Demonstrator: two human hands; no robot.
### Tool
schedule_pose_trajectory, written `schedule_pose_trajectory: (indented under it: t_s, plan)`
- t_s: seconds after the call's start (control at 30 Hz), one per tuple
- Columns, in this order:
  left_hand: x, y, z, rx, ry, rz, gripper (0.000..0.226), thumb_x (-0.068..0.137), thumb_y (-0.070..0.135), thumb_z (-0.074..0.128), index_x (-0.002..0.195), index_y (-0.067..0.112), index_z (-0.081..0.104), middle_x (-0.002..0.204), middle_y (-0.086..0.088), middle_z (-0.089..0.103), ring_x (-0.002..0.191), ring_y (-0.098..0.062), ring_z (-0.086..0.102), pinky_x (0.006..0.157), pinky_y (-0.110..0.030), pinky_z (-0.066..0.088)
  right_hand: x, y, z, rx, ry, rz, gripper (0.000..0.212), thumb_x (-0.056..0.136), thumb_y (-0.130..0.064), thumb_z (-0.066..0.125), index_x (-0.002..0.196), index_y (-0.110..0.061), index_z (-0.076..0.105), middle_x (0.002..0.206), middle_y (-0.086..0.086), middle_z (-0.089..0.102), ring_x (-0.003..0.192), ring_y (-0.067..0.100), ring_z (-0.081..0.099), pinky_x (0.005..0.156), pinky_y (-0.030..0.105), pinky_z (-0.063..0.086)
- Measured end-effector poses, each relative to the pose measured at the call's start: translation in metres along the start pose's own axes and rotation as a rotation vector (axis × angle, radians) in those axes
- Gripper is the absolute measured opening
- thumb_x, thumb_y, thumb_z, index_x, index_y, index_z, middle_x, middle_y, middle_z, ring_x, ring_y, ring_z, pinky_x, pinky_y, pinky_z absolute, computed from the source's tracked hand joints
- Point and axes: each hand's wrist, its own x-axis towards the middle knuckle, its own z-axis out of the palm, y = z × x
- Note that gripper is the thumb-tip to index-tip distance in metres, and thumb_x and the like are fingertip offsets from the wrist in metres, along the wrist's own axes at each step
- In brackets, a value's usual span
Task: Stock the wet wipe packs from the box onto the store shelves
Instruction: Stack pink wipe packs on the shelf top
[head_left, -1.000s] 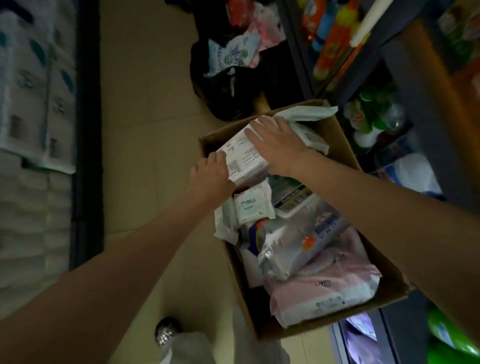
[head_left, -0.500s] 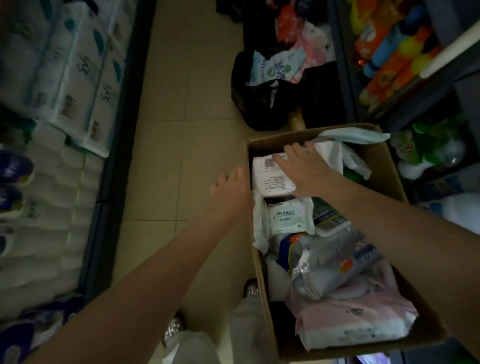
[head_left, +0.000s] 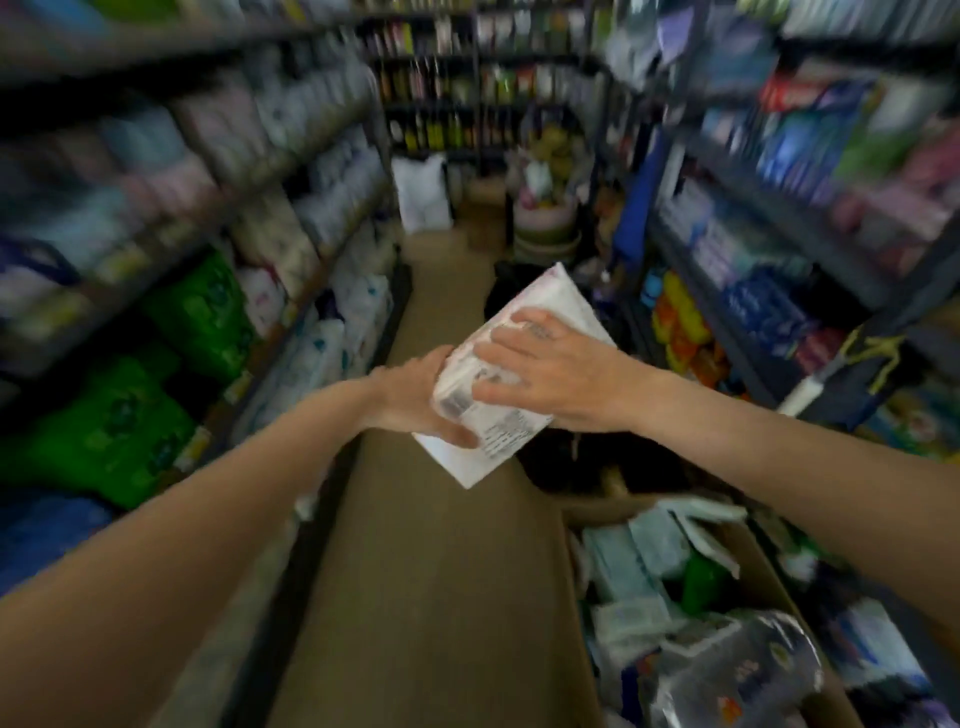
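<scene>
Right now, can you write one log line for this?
step: carry | left hand: grips wet wipe pack | right hand: holds pack top | box: below right, still full

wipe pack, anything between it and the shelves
Nothing visible. Both hands, left hand and right hand, hold the pack up over the open aisle floor, above the box. Shelves on either side are blurred, so a free slot cannot be told.
</scene>
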Motion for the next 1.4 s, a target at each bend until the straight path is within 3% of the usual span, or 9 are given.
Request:
schedule_pose_trajectory:
  t_s: [0.1, 0.23, 0.37, 0.5, 0.6, 0.8, 1.0, 1.23, 1.4]
  plan:
    - [-0.087, -0.029, -0.078, -0.136, 0.080, 0.033, 0.114, 0.060, 0.041, 0.083, 0.145, 0.019, 0.011, 0.134, 0.008, 0.040, 0.122, -0.013, 0.043, 0.101, -0.025, 0.038, 0.079, 0.006, -0.061, -0.132, 0.216, -0.102, 0.041, 0.079, -0.014, 0.049, 0.117, -0.026, 0.041, 0.121, 0.009, 0.043, 0.107, 0.028, 0.040, 0.095, 0.046, 0.030]
    - [-0.207, -0.073, -0.150, 0.019, 0.582, 0.038, 0.091, 0.066, 0.032, 0.081, 0.137, 0.014, 0.027, 0.113, 0.008, 0.045, 0.105, -0.011, 0.049, 0.080, -0.015, 0.037, 0.191, 0.001, -0.144, -0.279, 0.487, -0.116, 0.041, 0.083, -0.009, 0.049, 0.117, -0.030, 0.041, 0.121, 0.008, 0.040, 0.109, 0.025, 0.043, 0.098, 0.045, 0.033]
    - [-0.322, -0.109, -0.216, 0.484, 0.971, -0.048, 0.109, 0.054, 0.063, 0.066, 0.140, 0.011, 0.026, 0.128, -0.007, 0.045, 0.117, -0.030, 0.045, 0.100, -0.043, 0.037, 0.281, -0.020, -0.223, -0.336, 0.756, -0.009, 0.047, 0.083, -0.018, 0.051, 0.126, -0.028, 0.035, 0.123, 0.011, 0.035, 0.113, 0.028, 0.039, 0.099, 0.043, 0.031]
    - [-0.418, -0.142, -0.259, 1.145, 1.356, -0.035, 0.084, 0.071, 0.068, 0.043, 0.126, 0.005, 0.047, 0.107, -0.017, 0.059, 0.092, -0.032, 0.050, 0.082, -0.042, 0.035, 0.354, -0.056, -0.296, 0.170, 0.824, 0.340, 0.084, 0.067, -0.051, 0.069, 0.133, -0.021, 0.027, 0.133, 0.011, 0.025, 0.119, 0.031, 0.031, 0.102, 0.044, 0.026]
    - [-0.472, -0.173, -0.279, 1.499, 1.360, -0.068, 0.063, 0.079, 0.044, 0.061, 0.127, 0.007, 0.046, 0.110, -0.018, 0.061, 0.095, -0.031, 0.044, 0.084, -0.044, 0.032, 0.404, -0.073, -0.344, 0.513, 0.520, 0.481, 0.115, 0.059, -0.069, 0.069, 0.146, -0.025, 0.008, 0.148, 0.012, 0.021, 0.134, 0.032, 0.024, 0.110, 0.048, 0.023]
    - [-0.572, -0.224, -0.281, 1.848, 1.072, -0.082, 0.064, 0.076, 0.022, 0.062, 0.135, 0.016, 0.037, 0.121, -0.018, 0.048, 0.101, -0.032, 0.043, 0.092, -0.044, 0.033, 0.484, -0.087, -0.394, 1.205, -0.048, -0.038, 0.094, 0.069, -0.035, 0.080, 0.141, -0.023, 0.021, 0.136, -0.009, 0.041, 0.126, 0.013, 0.043, 0.106, 0.029, 0.037]
    - [-0.632, -0.253, -0.276, 1.772, 0.960, -0.425, 0.085, 0.062, 0.040, 0.076, 0.133, 0.017, 0.035, 0.120, -0.019, 0.041, 0.103, -0.034, 0.040, 0.089, -0.044, 0.034, 0.571, -0.154, -0.399, 1.488, 0.247, -0.109, 0.096, 0.065, -0.033, 0.082, 0.141, -0.020, 0.025, 0.136, 0.002, 0.042, 0.120, 0.021, 0.047, 0.101, 0.040, 0.043]
    - [-0.670, -0.277, -0.281, 1.336, 1.006, -0.888, 0.116, 0.053, 0.072, 0.063, 0.143, 0.010, 0.023, 0.138, -0.019, 0.043, 0.121, -0.033, 0.037, 0.099, -0.049, 0.040, 0.626, -0.170, -0.418, 0.313, 0.895, -0.174, 0.101, 0.057, -0.055, 0.078, 0.139, -0.020, 0.029, 0.126, 0.008, 0.042, 0.116, 0.025, 0.043, 0.096, 0.044, 0.037]
    - [-0.659, -0.298, -0.285, 1.315, 1.095, -0.950, 0.117, 0.057, 0.084, 0.042, 0.137, 0.000, 0.030, 0.130, -0.016, 0.054, 0.122, -0.031, 0.047, 0.106, -0.046, 0.034, 0.672, -0.164, -0.398, 0.372, 1.184, -0.195, 0.112, 0.035, -0.064, 0.081, 0.124, -0.011, 0.038, 0.105, 0.013, 0.058, 0.096, 0.023, 0.046, 0.080, 0.041, 0.049]
